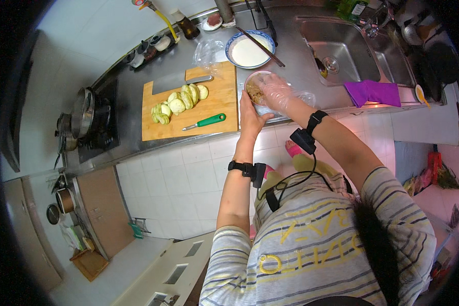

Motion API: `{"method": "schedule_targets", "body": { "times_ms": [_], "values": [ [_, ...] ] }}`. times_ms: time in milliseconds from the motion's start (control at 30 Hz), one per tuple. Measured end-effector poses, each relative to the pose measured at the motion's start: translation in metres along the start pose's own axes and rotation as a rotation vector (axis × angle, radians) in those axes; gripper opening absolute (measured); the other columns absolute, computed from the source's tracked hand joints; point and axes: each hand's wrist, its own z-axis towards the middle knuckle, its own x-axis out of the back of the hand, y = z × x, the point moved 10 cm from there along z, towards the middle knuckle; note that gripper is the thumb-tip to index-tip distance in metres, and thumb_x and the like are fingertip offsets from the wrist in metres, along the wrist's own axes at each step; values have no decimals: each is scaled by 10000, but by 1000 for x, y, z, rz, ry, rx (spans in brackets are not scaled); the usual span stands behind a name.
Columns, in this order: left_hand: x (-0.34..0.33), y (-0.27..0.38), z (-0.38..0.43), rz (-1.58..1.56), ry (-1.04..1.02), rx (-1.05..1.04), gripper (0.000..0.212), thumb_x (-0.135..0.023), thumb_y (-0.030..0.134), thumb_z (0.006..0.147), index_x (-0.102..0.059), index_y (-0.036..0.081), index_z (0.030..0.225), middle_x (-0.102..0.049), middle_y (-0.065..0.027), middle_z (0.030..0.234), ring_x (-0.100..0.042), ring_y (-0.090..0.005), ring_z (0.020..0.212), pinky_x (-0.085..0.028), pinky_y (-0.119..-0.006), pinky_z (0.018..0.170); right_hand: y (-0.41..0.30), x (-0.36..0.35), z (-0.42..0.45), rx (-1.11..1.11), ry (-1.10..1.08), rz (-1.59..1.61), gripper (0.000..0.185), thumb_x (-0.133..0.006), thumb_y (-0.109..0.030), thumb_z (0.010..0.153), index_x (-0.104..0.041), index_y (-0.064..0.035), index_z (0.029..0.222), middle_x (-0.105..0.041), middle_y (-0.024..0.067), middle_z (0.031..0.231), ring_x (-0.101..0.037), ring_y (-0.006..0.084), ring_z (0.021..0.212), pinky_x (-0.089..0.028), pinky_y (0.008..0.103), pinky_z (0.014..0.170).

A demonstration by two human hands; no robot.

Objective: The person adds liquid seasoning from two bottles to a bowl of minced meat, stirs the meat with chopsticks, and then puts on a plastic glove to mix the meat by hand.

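A bowl with a pink rim [258,72] stands near the counter's front edge and holds a brownish minced filling [254,92]. My left hand [252,114] cups its near left side and steadies it. Over my right hand [277,91] is a clear plastic glove. Its fingers reach into the bowl at the filling, and the fingertips are blurred. Just behind sits a blue-and-white bowl [235,38] of white batter [248,51], with a pair of dark chopsticks [262,48] across it. Left of my hands, pale green vegetable slices [176,102] lie on a wooden cutting board [222,99].
A cleaver [168,83] and a green-handled peeler [211,120] lie on the board. Behind it is a crumpled plastic bag [210,53]. A purple cloth [373,93] hangs over the front edge by the steel sink [346,46]. Pots [84,111] stand on the stove at left.
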Motion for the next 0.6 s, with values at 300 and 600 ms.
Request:
{"method": "schedule_targets", "body": {
  "times_ms": [300,600],
  "values": [
    [2,-5,11,79,81,127,1049,-906,186,544,-344,-72,1392,-530,-237,1233,-514,-387,1153,-456,-404,949,-2,0,10,97,136,95,528,-727,-145,701,-555,-140,1200,-539,123,1243,-503,331,1185,-469,441,928],
    [4,-7,6,221,103,199,1041,-904,222,528,-383,4,1402,-574,-164,1215,-581,-346,1082,-502,-399,864,29,-21,25,6,200,317,270,-667,-172,773,-654,-123,1038,-631,150,1071,-610,331,1017,-495,418,868]
  ]
}}
